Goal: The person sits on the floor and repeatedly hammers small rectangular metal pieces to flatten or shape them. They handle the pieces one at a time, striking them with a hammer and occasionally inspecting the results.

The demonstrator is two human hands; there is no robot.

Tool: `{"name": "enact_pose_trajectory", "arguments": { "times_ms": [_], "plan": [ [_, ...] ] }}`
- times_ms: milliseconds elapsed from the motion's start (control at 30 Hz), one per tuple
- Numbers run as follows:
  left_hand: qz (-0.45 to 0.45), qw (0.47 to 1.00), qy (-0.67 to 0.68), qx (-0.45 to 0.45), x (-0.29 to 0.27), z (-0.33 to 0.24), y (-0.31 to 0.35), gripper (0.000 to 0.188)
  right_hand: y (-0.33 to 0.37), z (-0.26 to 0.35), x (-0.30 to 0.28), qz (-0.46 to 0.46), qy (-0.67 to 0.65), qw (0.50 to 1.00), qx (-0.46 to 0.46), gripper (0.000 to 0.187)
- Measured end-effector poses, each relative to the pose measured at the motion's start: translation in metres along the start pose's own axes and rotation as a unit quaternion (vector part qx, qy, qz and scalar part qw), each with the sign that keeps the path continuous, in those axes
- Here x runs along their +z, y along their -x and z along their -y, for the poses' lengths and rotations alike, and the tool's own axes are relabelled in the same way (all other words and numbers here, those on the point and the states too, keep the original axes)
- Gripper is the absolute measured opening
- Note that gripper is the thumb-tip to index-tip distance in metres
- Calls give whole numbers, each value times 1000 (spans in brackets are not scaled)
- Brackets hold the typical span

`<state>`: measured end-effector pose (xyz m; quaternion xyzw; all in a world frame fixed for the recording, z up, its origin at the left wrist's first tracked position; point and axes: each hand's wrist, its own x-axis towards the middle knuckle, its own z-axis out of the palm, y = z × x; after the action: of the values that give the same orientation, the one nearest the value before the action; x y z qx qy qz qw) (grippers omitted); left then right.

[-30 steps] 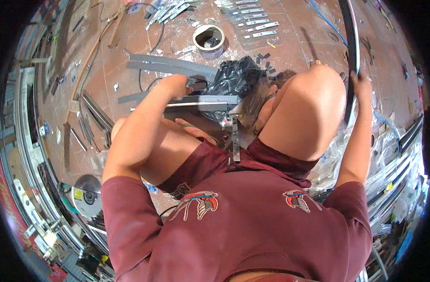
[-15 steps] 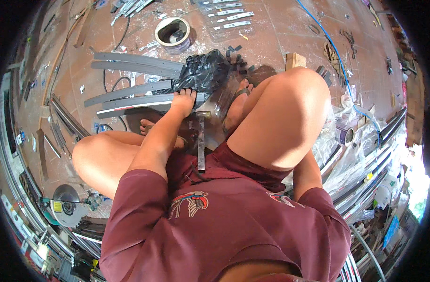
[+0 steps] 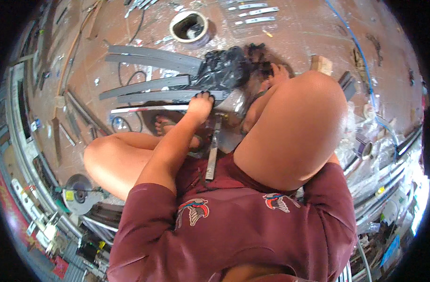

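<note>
My left hand (image 3: 201, 106) is closed over the right end of a long grey strip (image 3: 149, 97), its fingers curled over the edge. Beyond it, more grey strips (image 3: 153, 57) fan out to the left, their right ends by a crumpled black plastic bag (image 3: 224, 68). Past my raised right knee, my right hand (image 3: 279, 73) reaches down with fingers apart beside small black pieces (image 3: 258, 54); nothing shows in it. A hammer (image 3: 214, 149) lies between my legs, its head near my left hand.
A round cream tub (image 3: 189, 27) stands at the back, with silver metal slides (image 3: 256, 15) to its right. A wooden block (image 3: 321, 65) sits beyond my right knee. At the left lies a disc-bladed power tool (image 3: 79, 195). A blue hose (image 3: 351, 37) crosses the right side.
My right hand has come into view beyond the right knee, by the black pieces. The left hand stays on the grey strip. The whole view has shifted slightly.
</note>
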<state>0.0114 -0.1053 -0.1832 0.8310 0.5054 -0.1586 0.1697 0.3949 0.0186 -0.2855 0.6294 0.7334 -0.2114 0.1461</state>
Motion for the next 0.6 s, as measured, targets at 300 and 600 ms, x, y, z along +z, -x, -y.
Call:
{"name": "enact_pose_trajectory", "arguments": {
  "times_ms": [300,600],
  "plan": [
    [-110,979,161,-60,-172,59,23,35,-30,-11,20,6,68,998,6,38],
    [-375,892,245,-66,-318,80,115,39,6,-1,-165,-179,-374,909,39,43]
  ]
}}
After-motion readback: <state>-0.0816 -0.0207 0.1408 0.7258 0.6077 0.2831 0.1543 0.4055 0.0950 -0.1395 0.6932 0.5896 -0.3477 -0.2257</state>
